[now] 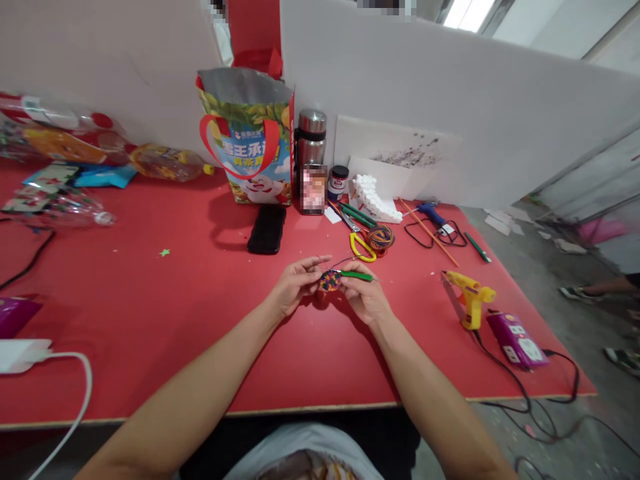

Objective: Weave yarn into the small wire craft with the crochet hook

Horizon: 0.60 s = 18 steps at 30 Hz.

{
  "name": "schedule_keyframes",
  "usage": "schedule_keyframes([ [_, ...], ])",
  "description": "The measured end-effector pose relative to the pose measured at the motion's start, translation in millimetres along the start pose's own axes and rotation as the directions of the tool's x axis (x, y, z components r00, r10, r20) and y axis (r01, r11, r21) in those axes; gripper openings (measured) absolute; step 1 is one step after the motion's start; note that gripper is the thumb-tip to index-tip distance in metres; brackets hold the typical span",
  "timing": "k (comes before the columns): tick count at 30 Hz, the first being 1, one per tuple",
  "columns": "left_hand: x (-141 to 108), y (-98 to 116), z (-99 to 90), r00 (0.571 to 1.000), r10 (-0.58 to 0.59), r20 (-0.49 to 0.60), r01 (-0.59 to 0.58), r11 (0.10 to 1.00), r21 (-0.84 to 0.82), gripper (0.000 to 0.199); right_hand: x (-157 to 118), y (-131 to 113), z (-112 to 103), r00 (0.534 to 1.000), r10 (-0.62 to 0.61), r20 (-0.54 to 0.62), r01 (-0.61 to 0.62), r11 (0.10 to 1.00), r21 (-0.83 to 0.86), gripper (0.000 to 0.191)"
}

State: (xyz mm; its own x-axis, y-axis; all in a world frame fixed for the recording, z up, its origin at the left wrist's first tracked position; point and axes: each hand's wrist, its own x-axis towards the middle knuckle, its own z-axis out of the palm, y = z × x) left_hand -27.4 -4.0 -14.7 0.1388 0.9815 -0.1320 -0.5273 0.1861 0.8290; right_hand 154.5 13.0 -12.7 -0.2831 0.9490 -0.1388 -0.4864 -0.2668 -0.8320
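Near the table's front middle, my left hand [295,285] pinches the left edge of a small round piece of multicoloured crochet [330,281]. Dark blue, orange and yellow strands show in it. Between the fingers of my right hand [365,297] is a green-handled crochet hook [356,275], its tip end at the upper right of the round piece. A thin strand of yarn runs up from the work toward a coil of multicoloured yarn [381,237], which lies behind my hands beside yellow-handled scissors [363,247].
On the red table [200,320] stand a gift bag [260,147], a steel flask [311,137] and a propped phone [313,189]. A black phone [267,229] lies in front. Rightward are a yellow glue gun [471,298], a purple box [517,340] and cables. Plastic bottles [170,163] lie far left.
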Motion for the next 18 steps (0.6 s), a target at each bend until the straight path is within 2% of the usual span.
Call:
schedule_keyframes([
  [10, -3.5, 2.8, 1.1, 0.999, -0.006, -0.039, 0.008, 0.999, 0.031, 0.052, -0.5, 0.7, 0.1, 1.000, 0.016, 0.009, -0.016, 1.000, -0.017, 0.024],
  [18, -6.8, 6.8, 6.2, 0.997, 0.021, -0.080, -0.009, 0.990, 0.142, 0.061, -4.6, -1.6, -0.4, 0.999, -0.043, 0.021, 0.044, 0.996, -0.076, 0.017],
])
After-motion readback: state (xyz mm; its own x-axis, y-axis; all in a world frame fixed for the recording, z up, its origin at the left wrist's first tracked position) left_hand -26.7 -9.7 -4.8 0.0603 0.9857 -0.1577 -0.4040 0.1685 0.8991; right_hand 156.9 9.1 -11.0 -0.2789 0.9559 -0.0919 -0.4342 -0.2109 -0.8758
